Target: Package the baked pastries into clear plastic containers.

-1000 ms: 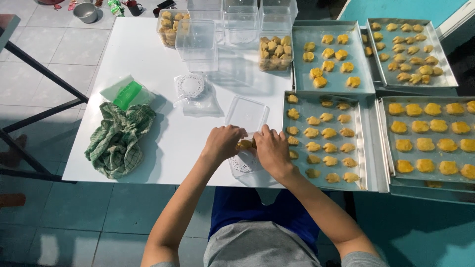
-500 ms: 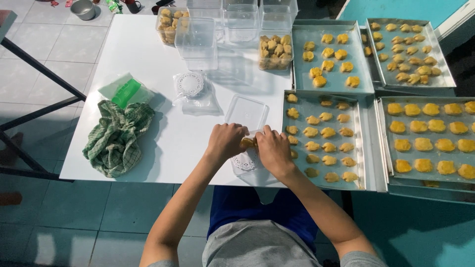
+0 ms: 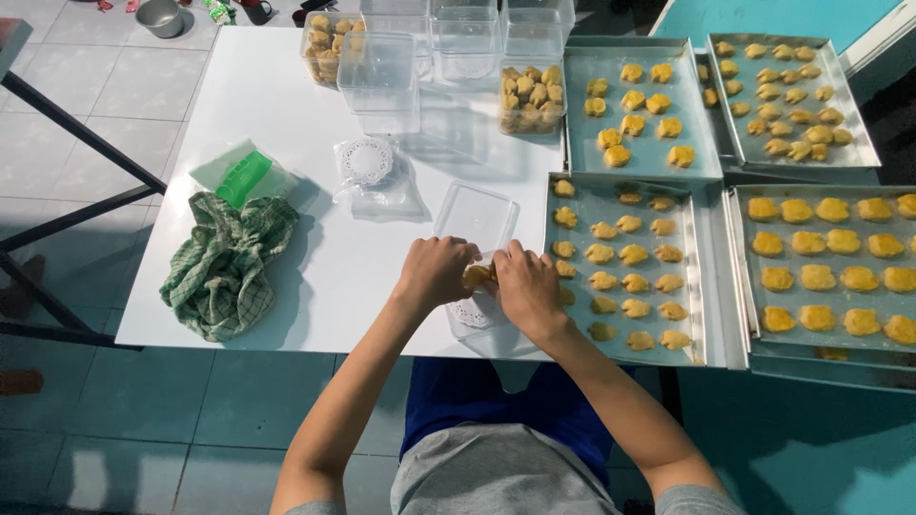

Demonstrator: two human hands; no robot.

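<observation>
At the front edge of the table (image 3: 286,95), the left hand (image 3: 434,272) and right hand (image 3: 525,286) pinch one cookie (image 3: 476,276) together over a clear box (image 3: 474,315). A squeeze too hard could crumble it, I think. Four trays (image 3: 630,191) lie at the right edge, and one cloth (image 3: 224,262) at the left.

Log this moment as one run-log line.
left hand: on yellow cookie | right hand: on same cookie | below: clear plastic box with white paper doily | right: metal cookie tray | left: green checked cloth
</observation>
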